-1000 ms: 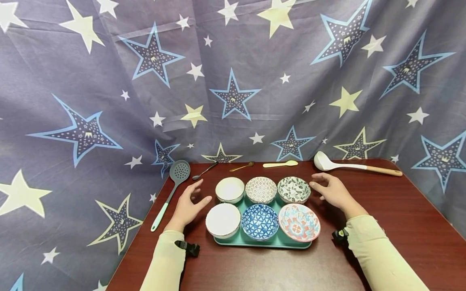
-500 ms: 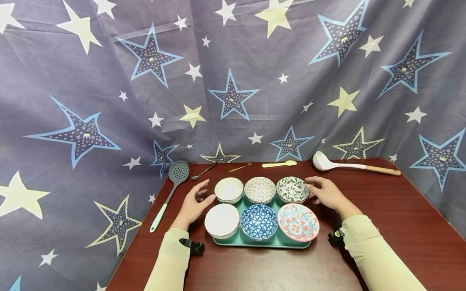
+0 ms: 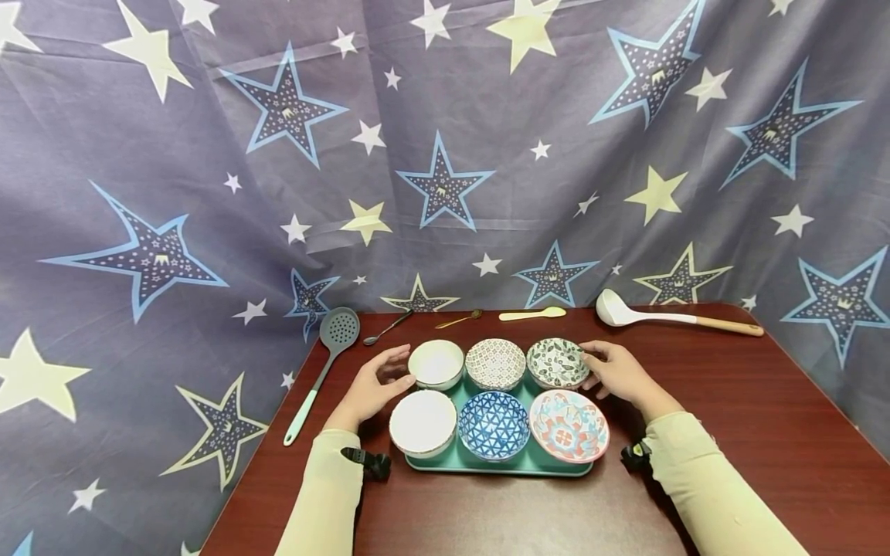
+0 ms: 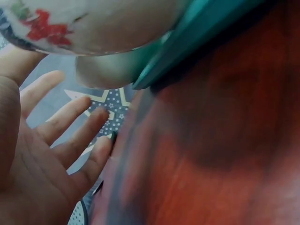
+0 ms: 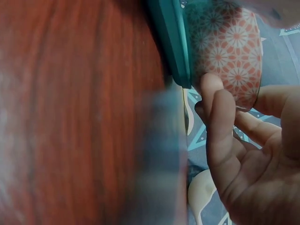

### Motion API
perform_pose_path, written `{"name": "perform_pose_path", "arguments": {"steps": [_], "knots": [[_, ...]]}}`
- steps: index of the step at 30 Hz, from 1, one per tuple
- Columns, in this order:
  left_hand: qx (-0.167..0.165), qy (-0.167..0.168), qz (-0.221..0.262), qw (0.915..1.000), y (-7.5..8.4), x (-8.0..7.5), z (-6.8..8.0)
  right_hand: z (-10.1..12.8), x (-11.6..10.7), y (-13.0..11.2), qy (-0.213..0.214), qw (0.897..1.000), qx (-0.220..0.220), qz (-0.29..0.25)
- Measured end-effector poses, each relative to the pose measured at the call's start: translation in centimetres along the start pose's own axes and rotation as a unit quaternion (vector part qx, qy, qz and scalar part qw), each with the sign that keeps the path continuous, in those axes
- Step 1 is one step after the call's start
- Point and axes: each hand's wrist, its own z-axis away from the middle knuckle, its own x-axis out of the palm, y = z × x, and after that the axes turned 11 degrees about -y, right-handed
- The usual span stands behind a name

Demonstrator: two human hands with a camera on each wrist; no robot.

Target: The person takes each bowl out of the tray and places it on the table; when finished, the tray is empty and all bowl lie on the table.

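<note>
A teal tray (image 3: 487, 463) on the dark red table holds several small bowls in two rows. My left hand (image 3: 392, 367) lies open at the tray's left end, its thumb close to the back white bowl (image 3: 436, 363). The left wrist view shows that hand (image 4: 70, 126) with straight fingers (image 4: 79, 119), apart from the tray edge (image 4: 187, 42). On the tray's right side, my right hand (image 3: 598, 363) touches the green leaf-patterned bowl (image 3: 558, 361). In the right wrist view its fingertips (image 5: 213, 93) rest against a patterned bowl wall (image 5: 229, 42) by the tray corner (image 5: 171, 42).
A grey slotted spoon (image 3: 327, 363) with a mint handle lies left of the tray. Along the back edge lie a dark spoon (image 3: 389, 328), a gold spoon (image 3: 459, 318), a cream spoon (image 3: 534, 313) and a white ladle (image 3: 667, 316). Star-printed cloth hangs behind.
Both hands have moved inward toward the tray. The right hand has reached the leaf-patterned bowl, and the left has come up beside the back white bowl.
</note>
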Motion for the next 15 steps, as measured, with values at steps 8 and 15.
{"name": "perform_pose_path", "arguments": {"steps": [8,15], "knots": [[-0.018,-0.042,0.004,0.9990,1.6,-0.1,0.0,-0.1,0.2,0.1,-0.013,0.999,-0.001,-0.044],[-0.019,-0.044,0.002,0.9988,3.5,0.0,0.1,-0.3,0.4,0.1,-0.014,0.997,0.007,-0.080]]}}
